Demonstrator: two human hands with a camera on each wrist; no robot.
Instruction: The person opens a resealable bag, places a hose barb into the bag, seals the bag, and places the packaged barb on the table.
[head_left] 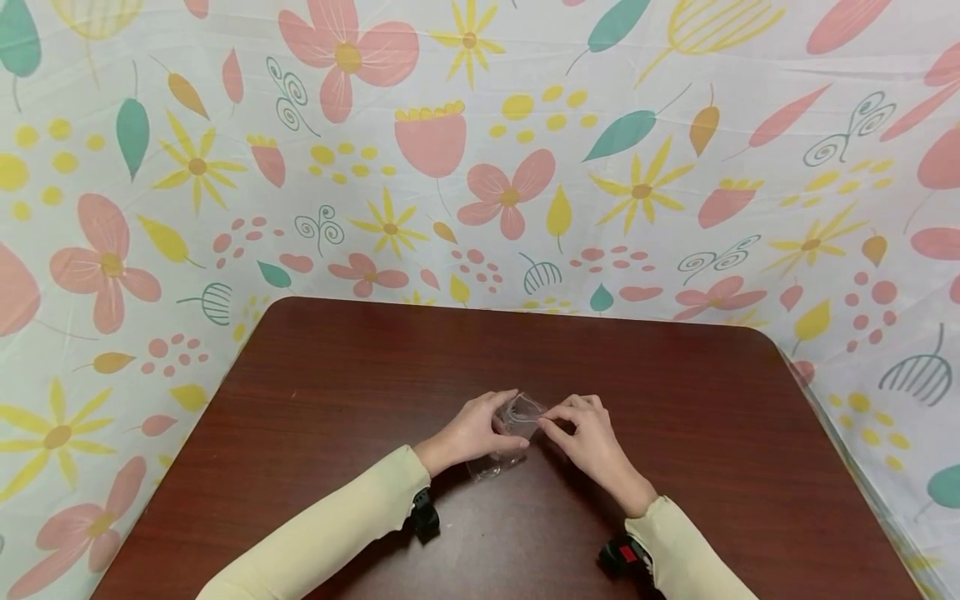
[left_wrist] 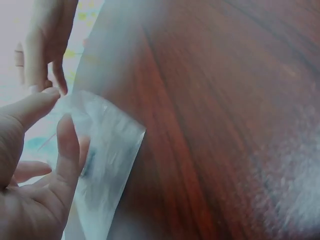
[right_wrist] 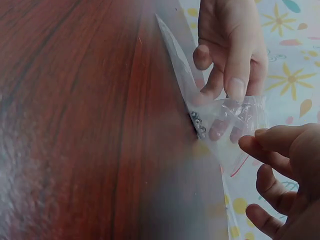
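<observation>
A clear plastic zip bag (head_left: 489,469) is held above the middle of the table, near its front half. My left hand (head_left: 474,429) grips it from the left, thumb on the near face and fingers behind the film. At the bag's right edge, my right hand (head_left: 594,439) pinches the mouth between thumb and index finger. The right wrist view shows a red line along that mouth and several small shiny metal pieces (right_wrist: 198,125), perhaps nuts or rings, gathered inside the bag. Whether the mouth is parted I cannot tell.
A dark reddish-brown wooden table (head_left: 360,367) lies under both hands. Behind it and at its sides hangs a white cloth (head_left: 450,208) printed with flowers and leaves. A black wrist camera (head_left: 424,517) is strapped at the left sleeve, another (head_left: 624,553) at the right.
</observation>
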